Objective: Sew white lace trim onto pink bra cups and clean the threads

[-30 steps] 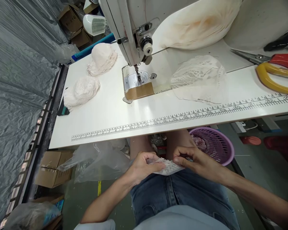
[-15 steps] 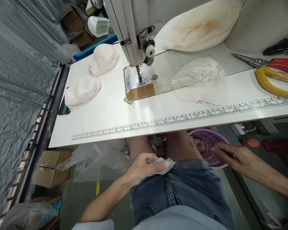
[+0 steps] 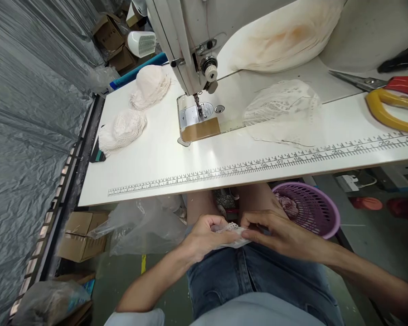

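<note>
Over my lap, a small piece of white lace fabric [image 3: 234, 230] is pinched between my two hands. My left hand [image 3: 209, 234] grips its left side with thumb and fingers. On the other side, my right hand [image 3: 270, 231] closes thumb and fingertips on the right edge; part of the cloth is hidden behind the fingers. Above them on the table stands a sewing machine [image 3: 180, 45], with its needle over the metal plate. Flat lace pieces [image 3: 285, 111] lie right of the needle. Two stacks of cream lace-edged cups, a nearer stack [image 3: 122, 129] and a farther stack [image 3: 151, 86], sit at the left.
Red-and-yellow scissors [image 3: 391, 97] lie at the table's right. A printed ruler [image 3: 224, 172] runs along the front edge. Below, a purple basket [image 3: 329, 213] stands beside my right leg. Clear plastic sheeting [image 3: 143, 226] and a cardboard box [image 3: 81, 235] are under the left side.
My right hand has come left from beside the purple basket to the lace fabric and now pinches its right edge. My left hand keeps its hold.
</note>
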Available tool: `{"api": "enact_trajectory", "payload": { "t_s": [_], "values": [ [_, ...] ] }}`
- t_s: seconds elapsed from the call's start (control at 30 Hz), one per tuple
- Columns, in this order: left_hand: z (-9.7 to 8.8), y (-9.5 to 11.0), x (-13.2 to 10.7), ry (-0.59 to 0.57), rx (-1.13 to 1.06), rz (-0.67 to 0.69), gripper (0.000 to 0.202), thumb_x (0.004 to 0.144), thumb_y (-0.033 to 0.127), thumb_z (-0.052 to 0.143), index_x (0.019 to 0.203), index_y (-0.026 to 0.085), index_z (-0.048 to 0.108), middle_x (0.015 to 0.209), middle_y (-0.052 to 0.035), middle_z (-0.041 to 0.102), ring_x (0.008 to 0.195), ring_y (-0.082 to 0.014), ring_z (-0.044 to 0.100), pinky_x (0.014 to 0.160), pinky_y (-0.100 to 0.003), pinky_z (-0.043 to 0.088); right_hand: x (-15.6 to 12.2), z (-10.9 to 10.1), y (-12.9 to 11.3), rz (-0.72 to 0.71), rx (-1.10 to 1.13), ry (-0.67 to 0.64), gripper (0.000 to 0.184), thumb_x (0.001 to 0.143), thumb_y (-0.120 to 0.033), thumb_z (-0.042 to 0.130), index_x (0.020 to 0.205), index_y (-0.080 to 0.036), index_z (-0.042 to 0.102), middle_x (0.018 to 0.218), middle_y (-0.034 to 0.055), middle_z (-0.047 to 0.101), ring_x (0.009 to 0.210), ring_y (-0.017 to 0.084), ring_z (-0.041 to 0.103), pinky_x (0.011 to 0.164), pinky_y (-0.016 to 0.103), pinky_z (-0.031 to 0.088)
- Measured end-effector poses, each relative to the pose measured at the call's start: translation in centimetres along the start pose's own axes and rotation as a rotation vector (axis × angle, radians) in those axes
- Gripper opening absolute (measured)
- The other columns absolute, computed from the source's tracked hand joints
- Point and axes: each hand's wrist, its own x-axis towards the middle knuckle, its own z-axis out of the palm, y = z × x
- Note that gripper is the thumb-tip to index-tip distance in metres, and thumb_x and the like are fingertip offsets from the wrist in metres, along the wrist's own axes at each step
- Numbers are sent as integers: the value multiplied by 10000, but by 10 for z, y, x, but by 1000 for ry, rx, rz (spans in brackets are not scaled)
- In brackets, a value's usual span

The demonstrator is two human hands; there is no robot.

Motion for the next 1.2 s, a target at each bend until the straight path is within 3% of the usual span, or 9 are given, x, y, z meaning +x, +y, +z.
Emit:
{"api": "enact_trajectory", "payload": {
  "t_s": [0.13, 0.33, 0.5, 0.7, 0.9, 1.2],
  "values": [
    [-3, -4, 3, -10, -33, -12, 461, 462, 457, 840, 641, 103, 605, 580, 11, 538, 527, -72, 426, 521, -213, 290, -6, 1, 9, 42, 131, -16, 269, 925, -428, 415, 854, -198, 534, 777, 9, 572, 707, 151, 524, 622, 255, 407],
    [-3, -4, 6, -9, -53, -18, 462, 469, 453, 842, 652, 99, 609, 580, 7, 541, 522, -67, 419, 520, -216, 287, -13, 8, 7, 60, 79, 113, 202, 921, -414, 458, 1012, -233, 466, 858, 9, 540, 761, 152, 507, 682, 273, 419],
    [-4, -8, 5, 17, -62, 30, 449, 488, 455, 837, 623, 96, 604, 568, 13, 513, 525, -62, 399, 511, -215, 262, -10, 17, 5, 8, -20, 219, 164, 935, -351, 438, 854, -215, 482, 792, 0, 543, 677, 140, 496, 616, 259, 387],
    [-2, -6, 4, 23, -48, 42, 481, 480, 488, 833, 624, 93, 598, 571, 17, 508, 538, -63, 402, 528, -211, 266, -9, 24, 6, -12, -57, 262, 92, 930, -302, 457, 972, -226, 490, 833, 3, 556, 655, 135, 498, 581, 247, 377],
    [-2, -7, 4, 22, -43, 52, 468, 497, 480, 830, 625, 96, 595, 580, 17, 509, 541, -62, 399, 526, -212, 263, -5, 27, 7, -133, -25, 301, 153, 948, -247, 418, 846, -210, 527, 817, 24, 529, 710, 146, 512, 600, 248, 383],
    [-1, -10, 7, 57, -72, 41, 426, 485, 438, 835, 630, 102, 617, 586, 10, 530, 543, -69, 411, 535, -217, 277, -4, 32, 10, -214, -62, 378, 162, 938, -195, 424, 857, -207, 563, 839, 41, 536, 724, 139, 536, 612, 234, 411]
  ]
}}
